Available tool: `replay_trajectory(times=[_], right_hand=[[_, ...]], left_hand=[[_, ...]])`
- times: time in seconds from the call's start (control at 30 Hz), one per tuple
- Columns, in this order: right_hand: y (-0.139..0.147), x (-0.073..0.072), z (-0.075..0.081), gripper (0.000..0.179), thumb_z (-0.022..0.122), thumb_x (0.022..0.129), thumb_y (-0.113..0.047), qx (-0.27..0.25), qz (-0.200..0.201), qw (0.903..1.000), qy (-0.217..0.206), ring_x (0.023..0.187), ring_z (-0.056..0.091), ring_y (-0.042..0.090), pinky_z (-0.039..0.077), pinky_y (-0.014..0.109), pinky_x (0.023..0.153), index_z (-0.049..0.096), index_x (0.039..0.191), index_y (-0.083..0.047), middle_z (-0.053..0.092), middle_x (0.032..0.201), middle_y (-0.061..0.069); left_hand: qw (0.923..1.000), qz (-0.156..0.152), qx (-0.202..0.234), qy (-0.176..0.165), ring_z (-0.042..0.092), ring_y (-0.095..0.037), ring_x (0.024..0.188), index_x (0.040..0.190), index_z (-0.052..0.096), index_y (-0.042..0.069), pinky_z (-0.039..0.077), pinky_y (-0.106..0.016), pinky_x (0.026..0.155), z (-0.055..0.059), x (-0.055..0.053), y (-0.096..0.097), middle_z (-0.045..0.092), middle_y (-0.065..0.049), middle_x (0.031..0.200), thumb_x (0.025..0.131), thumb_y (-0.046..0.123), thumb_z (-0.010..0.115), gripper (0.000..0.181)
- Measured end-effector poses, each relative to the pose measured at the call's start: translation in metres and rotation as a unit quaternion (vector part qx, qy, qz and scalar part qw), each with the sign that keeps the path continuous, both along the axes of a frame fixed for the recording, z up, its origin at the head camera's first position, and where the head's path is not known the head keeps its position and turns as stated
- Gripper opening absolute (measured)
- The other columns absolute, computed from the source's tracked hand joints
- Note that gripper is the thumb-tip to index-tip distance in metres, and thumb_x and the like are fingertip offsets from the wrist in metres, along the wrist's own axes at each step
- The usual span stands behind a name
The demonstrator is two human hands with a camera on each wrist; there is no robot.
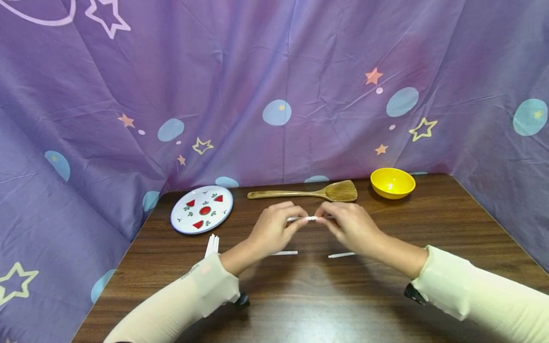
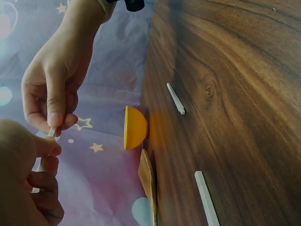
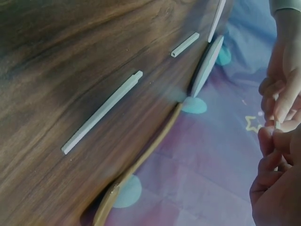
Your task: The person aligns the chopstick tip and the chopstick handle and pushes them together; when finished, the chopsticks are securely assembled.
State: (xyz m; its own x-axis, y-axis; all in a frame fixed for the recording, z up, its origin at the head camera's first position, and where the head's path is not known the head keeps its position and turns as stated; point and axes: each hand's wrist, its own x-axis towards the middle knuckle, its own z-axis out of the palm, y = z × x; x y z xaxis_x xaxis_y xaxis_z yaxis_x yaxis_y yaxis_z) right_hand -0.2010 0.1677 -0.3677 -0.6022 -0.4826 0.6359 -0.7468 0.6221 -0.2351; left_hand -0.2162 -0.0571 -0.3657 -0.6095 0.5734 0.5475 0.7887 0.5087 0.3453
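My left hand point(image 1: 272, 228) and right hand point(image 1: 353, 228) meet above the middle of the table, each pinching a thin white stick point(image 1: 312, 218) between thumb and fingers. Fingers cover most of it, so I cannot tell whether it is one piece or two end to end. Beneath the hands lie two more white sticks. The one under my left hand point(image 1: 286, 253) shows a hollow end point(image 3: 173, 54) in the right wrist view. The one under my right hand point(image 3: 101, 113) is square-sided with a narrower peg at one end.
Several white sticks point(image 1: 212, 245) lie bundled beside my left forearm. Behind them sits a white plate point(image 1: 180, 214) with red fruit pictures. A wooden spatula point(image 1: 291, 194) lies along the back, left of a yellow bowl point(image 1: 392, 186). A purple patterned cloth point(image 1: 240, 85) hangs behind the table.
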Motion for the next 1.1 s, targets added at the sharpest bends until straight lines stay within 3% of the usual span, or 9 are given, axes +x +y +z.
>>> replay_trajectory(times=[0.37, 0.6, 0.9, 1.1], right_hand=[[-0.003, -0.001, -0.007, 0.015, 0.08, 0.087, -0.006, -0.016, 0.007, 0.9993, 0.034, 0.068, 0.063, 0.009, 0.054, 0.033, 0.06, 0.068, 0.092, -0.014, 0.073, 0.083, -0.003], [-0.003, -0.003, -0.006, 0.014, 0.08, 0.087, -0.006, -0.009, 0.015, 0.9995, 0.026, 0.07, 0.065, 0.01, 0.055, 0.034, 0.062, 0.069, 0.093, -0.012, 0.074, 0.085, -0.003], [0.002, -0.009, 0.001, 0.008, 0.08, 0.091, -0.017, -0.004, 0.007, 0.9975, -0.07, 0.08, 0.068, 0.007, 0.058, 0.033, 0.07, 0.074, 0.096, -0.017, 0.075, 0.09, -0.008], [0.008, -0.017, 0.008, 0.007, 0.079, 0.09, -0.012, -0.051, -0.002, 0.9858, -0.16, 0.08, 0.068, 0.011, 0.057, 0.034, 0.074, 0.075, 0.095, -0.014, 0.074, 0.087, -0.006]], left_hand=[[0.9993, 0.03, -0.024, 0.007, 0.056, -0.009, 0.068, 0.098, 0.076, 0.017, 0.045, -0.025, 0.059, 0.0, 0.003, 0.002, 0.067, 0.005, 0.085, 0.097, 0.024, 0.072, 0.009], [0.9985, 0.042, -0.036, -0.007, 0.058, -0.01, 0.069, 0.1, 0.076, 0.018, 0.047, -0.027, 0.059, 0.001, 0.004, 0.003, 0.067, 0.006, 0.087, 0.098, 0.027, 0.071, 0.011], [0.995, 0.034, -0.026, -0.09, 0.058, -0.009, 0.074, 0.108, 0.076, 0.012, 0.049, -0.026, 0.069, 0.0, 0.002, -0.004, 0.069, 0.003, 0.093, 0.104, 0.018, 0.062, 0.016], [0.9813, 0.02, 0.011, -0.191, 0.072, -0.022, 0.072, 0.105, 0.074, 0.007, 0.051, -0.022, 0.062, -0.001, 0.0, -0.01, 0.071, -0.002, 0.084, 0.101, 0.009, 0.065, 0.01]])
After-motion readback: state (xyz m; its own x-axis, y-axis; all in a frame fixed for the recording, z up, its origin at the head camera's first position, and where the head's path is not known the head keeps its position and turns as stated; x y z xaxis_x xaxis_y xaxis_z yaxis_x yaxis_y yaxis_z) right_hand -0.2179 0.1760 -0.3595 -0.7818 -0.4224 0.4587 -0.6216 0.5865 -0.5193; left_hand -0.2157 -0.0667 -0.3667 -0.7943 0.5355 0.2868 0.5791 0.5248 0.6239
